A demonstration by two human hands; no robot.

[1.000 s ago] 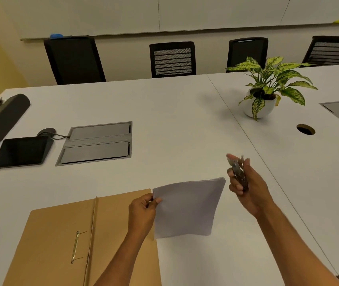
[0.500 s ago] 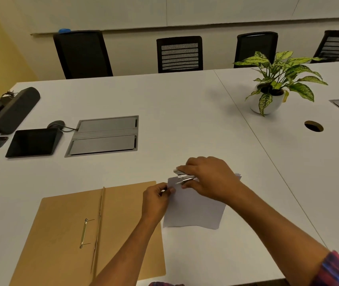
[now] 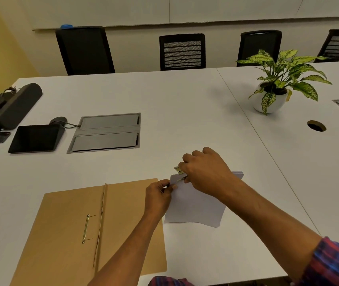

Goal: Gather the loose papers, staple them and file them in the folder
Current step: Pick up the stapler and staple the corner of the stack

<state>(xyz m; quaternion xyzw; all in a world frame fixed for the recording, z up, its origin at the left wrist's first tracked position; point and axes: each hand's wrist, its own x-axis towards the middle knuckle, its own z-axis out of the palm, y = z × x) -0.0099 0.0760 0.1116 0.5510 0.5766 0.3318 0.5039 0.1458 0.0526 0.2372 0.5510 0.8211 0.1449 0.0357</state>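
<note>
Since half a second ago, little has shifted: both hands stay at the papers' upper left corner. On the white tabletop (image 3: 185,112), the right hand (image 3: 206,171) keeps its grip wrapped around a small metal stapler (image 3: 180,172), whose mouth sits over that corner. At its 8 o'clock, the left hand (image 3: 158,196) pinches the left edge of the paper stack (image 3: 195,207). An open tan folder (image 3: 65,234) lies flat at the stack's 9 o'clock, its right edge hidden under the left forearm. A potted plant (image 3: 278,81) stands well apart at 2 o'clock.
</note>
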